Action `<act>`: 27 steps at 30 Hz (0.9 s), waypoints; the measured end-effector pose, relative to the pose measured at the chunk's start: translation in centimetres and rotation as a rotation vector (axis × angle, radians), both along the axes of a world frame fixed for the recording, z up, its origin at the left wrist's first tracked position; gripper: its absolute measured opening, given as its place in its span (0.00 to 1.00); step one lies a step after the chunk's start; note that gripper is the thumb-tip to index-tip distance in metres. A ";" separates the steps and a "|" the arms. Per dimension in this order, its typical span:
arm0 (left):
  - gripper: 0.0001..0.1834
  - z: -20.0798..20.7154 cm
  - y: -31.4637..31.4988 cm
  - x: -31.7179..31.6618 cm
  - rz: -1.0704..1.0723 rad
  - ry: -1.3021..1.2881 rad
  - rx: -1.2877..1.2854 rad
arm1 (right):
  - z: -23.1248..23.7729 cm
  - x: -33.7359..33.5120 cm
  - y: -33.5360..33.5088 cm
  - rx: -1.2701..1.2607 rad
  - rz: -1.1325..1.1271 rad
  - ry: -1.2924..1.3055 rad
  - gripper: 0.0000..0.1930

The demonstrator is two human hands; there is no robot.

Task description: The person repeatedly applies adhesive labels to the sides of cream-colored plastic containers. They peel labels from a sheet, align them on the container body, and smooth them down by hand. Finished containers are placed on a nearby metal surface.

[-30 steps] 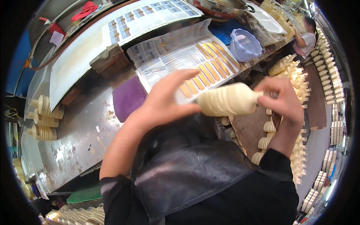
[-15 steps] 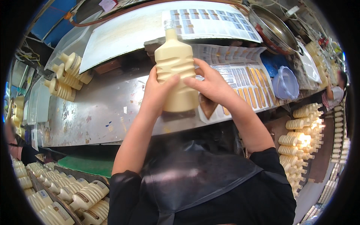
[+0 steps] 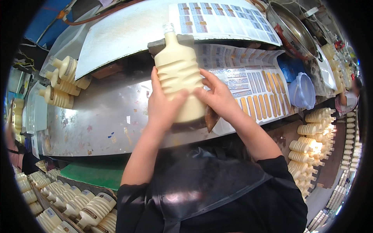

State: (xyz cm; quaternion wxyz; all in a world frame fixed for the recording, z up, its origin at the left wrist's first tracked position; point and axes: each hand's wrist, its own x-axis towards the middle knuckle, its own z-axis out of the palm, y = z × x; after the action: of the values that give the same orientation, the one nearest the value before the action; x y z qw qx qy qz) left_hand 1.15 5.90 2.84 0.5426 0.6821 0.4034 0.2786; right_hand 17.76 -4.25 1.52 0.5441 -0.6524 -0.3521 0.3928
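A cream-coloured bottle point(image 3: 179, 66) with wavy ridges and a narrow clear-topped neck lies in front of me, its neck pointing away. My left hand point(image 3: 165, 103) wraps its left side, thumb pressed on the front face. My right hand point(image 3: 218, 95) grips the other side, its thumb also on the face. Behind the bottle's shoulders shows a grey block point(image 3: 156, 46); whether the bottle rests on it I cannot tell. A brown pointed piece point(image 3: 210, 119) sits by the bottle's base, below my right hand. Sheets of gold and blue labels point(image 3: 256, 105) lie to the right.
Three similar bottles point(image 3: 58, 97) are stacked at the metal table's point(image 3: 97, 124) left. A white board point(image 3: 128, 31) with another label sheet point(image 3: 229, 19) spans the back. A lavender basket point(image 3: 302, 91) and a metal basin point(image 3: 291, 29) stand right. Many bottles point(image 3: 93, 207) fill racks on both sides.
The bottle and both hands sit slightly further left in the picture, the bottle's base a little nearer me. The surroundings have shifted as the view turned. Both hands keep their hold.
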 end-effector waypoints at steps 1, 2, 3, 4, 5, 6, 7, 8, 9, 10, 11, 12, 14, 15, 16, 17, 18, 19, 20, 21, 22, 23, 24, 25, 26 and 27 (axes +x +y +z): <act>0.59 -0.3 -0.1 -0.1 0.007 -0.036 0.051 | 0.1 0.6 -0.6 -0.026 0.021 -0.020 0.33; 0.59 -0.5 -0.3 -0.4 0.013 -0.072 0.099 | 0.3 2.0 -1.4 -0.054 0.042 -0.039 0.31; 0.58 -0.8 -0.5 -0.5 0.030 -0.078 0.090 | 0.5 3.4 -2.4 -0.046 0.073 -0.064 0.29; 0.57 -0.9 -1.3 -1.2 0.001 -0.139 0.034 | 0.6 4.7 -3.7 -0.080 0.000 -0.098 0.22; 0.55 -1.0 -1.8 -1.6 0.015 -0.094 0.129 | 0.7 6.2 -5.2 -0.123 -0.069 -0.215 0.17; 0.53 -1.1 -2.2 -1.9 0.026 -0.055 0.228 | 0.8 7.2 -7.3 -0.113 -0.122 -0.339 0.13; 0.52 -1.2 -2.6 -2.0 0.032 -0.012 0.312 | 0.9 8.1 -9.6 -0.122 -0.181 -0.463 0.10; 0.50 -1.2 -2.9 -2.0 0.040 0.026 0.403 | 0.6 8.4 -11.6 -0.139 -0.230 -0.646 0.08; 0.49 -1.1 -3.2 -1.9 0.051 0.058 0.502 | 0.2 8.3 -13.4 -0.105 -0.253 -0.839 0.06; 0.47 -0.9 -3.6 -1.8 0.042 0.101 0.598 | -0.2 7.8 -15.1 -0.060 -0.199 -0.965 0.05; 0.46 -0.6 -3.9 -1.5 0.035 0.140 0.701 | -0.7 7.1 -16.6 -0.024 -0.094 -1.068 0.07; 0.45 -0.3 -4.2 -1.3 0.031 0.176 0.808 | -1.1 6.3 -17.8 -0.061 -0.024 -1.093 0.08; 0.43 0.6 -5.1 -0.8 0.024 0.181 0.918 | -1.8 4.7 -19.2 -0.085 0.032 -1.128 0.12; 0.42 1.0 -5.6 -0.6 0.023 0.182 0.970 | -2.1 4.0 -19.6 -0.105 0.030 -1.131 0.14; 0.38 1.4 -5.9 -0.3 -0.002 0.129 1.011 | -2.4 3.5 -19.6 -0.121 0.042 -1.141 0.18; 0.34 1.7 -6.2 -0.1 -0.026 0.074 1.051 | -2.5 3.2 -19.6 -0.150 0.065 -1.158 0.19; 0.31 1.9 -6.5 0.2 -0.050 0.019 1.077 | -2.7 2.9 -19.6 -0.170 0.085 -1.175 0.20; 0.27 2.1 -6.9 0.5 -0.119 -0.004 1.102 | -2.7 2.9 -19.5 -0.199 0.111 -1.188 0.22; 0.24 2.2 -7.3 0.8 -0.187 -0.024 1.114 | -2.9 2.8 -19.5 -0.179 0.133 -1.228 0.24; 0.20 2.1 -7.7 1.0 -0.252 -0.044 1.124 | -3.0 2.8 -19.5 -0.165 0.127 -1.250 0.23; 0.17 1.8 -8.1 1.6 -0.254 -0.102 1.075 | -3.2 2.9 -19.6 -0.147 0.125 -1.267 0.22; 0.19 1.6 -8.4 1.7 -0.294 -0.095 1.055 | -3.4 2.9 -19.7 -0.140 0.137 -1.278 0.21; 0.18 1.4 -8.6 1.9 -0.319 -0.124 1.046 | -3.6 3.0 -19.8 -0.122 0.138 -1.295 0.20; 0.18 1.2 -8.6 2.0 -0.343 -0.138 1.026 | -3.7 3.1 -19.8 -0.109 0.152 -1.307 0.18; 0.18 1.1 -8.7 1.9 -0.352 -0.127 1.028 | -3.8 3.2 -19.7 -0.106 0.166 -1.319 0.16; 0.18 1.1 -8.9 1.8 -0.357 -0.121 1.029 | -3.8 3.4 -19.5 -0.049 0.156 -1.229 0.14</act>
State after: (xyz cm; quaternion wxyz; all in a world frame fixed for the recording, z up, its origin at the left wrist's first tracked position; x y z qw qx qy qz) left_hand 2.97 -2.96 3.94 0.1999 0.9001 0.0613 0.3822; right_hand 21.16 -23.75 -2.30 0.1961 -0.7440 -0.6387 -0.0081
